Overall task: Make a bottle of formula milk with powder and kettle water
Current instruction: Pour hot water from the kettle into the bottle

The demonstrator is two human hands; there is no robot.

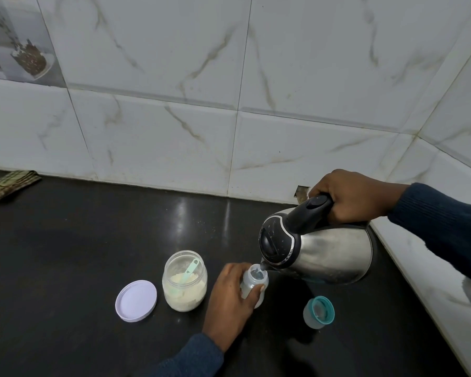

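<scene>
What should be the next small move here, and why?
Probably keep the kettle tilted, since its spout sits at the open bottle, which the left hand steadies upright. The right hand grips the handle. Fill level is unclear.

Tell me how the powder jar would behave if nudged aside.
The jar stands upright on a broad base, so it would probably slide, not tip. It looks partly filled, so likely light. It is open with a scoop inside; a hard push might spill powder.
</scene>
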